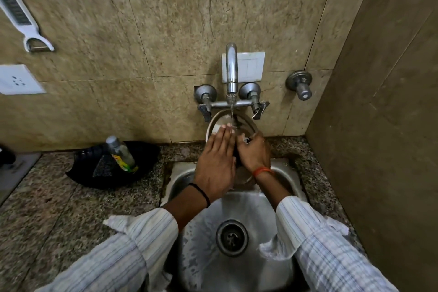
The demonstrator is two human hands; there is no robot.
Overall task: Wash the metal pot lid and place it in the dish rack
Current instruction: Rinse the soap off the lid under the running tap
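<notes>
1. Speckled granite counter (pixel 47 201) runs along a beige tiled wall (pixel 166 19), with a steel sink (pixel 208 225) set into it; nearest the camera are two striped sleeves (pixel 132 249) reaching over the basin.
2. Sink drain (pixel 232 237) sits low in the basin, between the forearms, and the steel around it is wet.
3. Left hand (pixel 215 161) lies flat on the lid (pixel 246 125), fingers straight and close together, fingertips up under the water stream (pixel 231 114). A black band circles this wrist.
4. Right hand (pixel 253 154) has its fingers curled around the dark knob or handle at the lid's middle, gripping it; exactly how the fingers wrap is hidden. An orange thread circles this wrist.
5. The lid is held tilted, nearly upright, over the back of the sink, right below the tap (pixel 231 71), its pale rim showing above both hands.
6. Left of the sink, on the counter, a black pan (pixel 142 163) holds a bottle (pixel 120 152) with a grey cap, leaning, and a dark scrub pad.
7. Behind, the tap's two lever valves (pixel 205 102) stand either side of the spout, with a white switch plate (pixel 251 66) just behind it and a separate round valve (pixel 299 84) further right.
8. Farthest left on the wall hang a white peeler (pixel 21 16) and a white socket (pixel 16 79).
</notes>
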